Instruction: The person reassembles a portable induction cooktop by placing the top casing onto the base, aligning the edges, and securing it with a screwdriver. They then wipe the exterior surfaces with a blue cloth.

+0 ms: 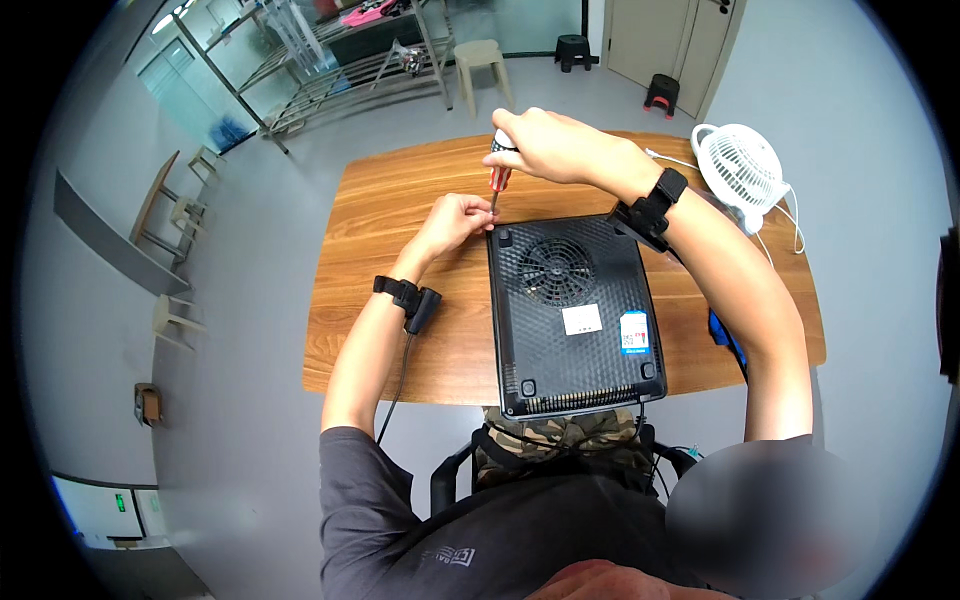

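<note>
**Black cooker, underside up, screwdriver at its far corner**

Black plastic induction cooker (572,315) lies upside down on the wooden worktop (400,300), its fan grille facing up. At its 11 o'clock corner the right hand (545,143) is wrapped around a red-and-white screwdriver (499,172) held upright, tip down. The left hand (455,220) pinches narrowly at the shaft's tip. A white fan (742,165) stands at 2 o'clock.

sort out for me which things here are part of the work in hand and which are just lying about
In use:
- screwdriver, held upright by the right hand
- black appliance lying bottom up, its far left corner steadied by the left hand
- wooden table under it

Lying about:
- white fan on the table's right end
- stools and metal racks beyond
</note>
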`<state>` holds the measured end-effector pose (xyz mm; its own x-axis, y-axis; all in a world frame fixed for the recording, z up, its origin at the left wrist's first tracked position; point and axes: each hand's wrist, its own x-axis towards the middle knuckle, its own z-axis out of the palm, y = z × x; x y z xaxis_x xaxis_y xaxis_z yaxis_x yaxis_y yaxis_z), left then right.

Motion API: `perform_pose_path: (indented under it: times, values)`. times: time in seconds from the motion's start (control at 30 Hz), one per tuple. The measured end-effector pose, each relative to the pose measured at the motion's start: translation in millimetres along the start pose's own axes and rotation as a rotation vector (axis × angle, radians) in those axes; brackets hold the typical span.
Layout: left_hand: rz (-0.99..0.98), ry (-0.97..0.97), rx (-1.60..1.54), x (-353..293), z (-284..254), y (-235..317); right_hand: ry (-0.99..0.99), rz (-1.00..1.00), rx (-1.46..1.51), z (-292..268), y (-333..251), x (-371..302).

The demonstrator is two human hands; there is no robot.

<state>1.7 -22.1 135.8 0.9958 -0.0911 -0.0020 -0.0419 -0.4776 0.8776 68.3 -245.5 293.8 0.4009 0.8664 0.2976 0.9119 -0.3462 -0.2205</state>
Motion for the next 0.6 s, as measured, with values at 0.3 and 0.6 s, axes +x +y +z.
perform_pose_path:
  times: [0.3, 0.6]
  values:
    - [0.107, -0.043, 0.295, 13, -12, -8, -0.086, 0.037, 0.010, 13, 16, 28]
    - [0.353, -0.041, 0.523, 32, -22, -25, -0.216, 0.032, -0.018, 19, 20, 52]
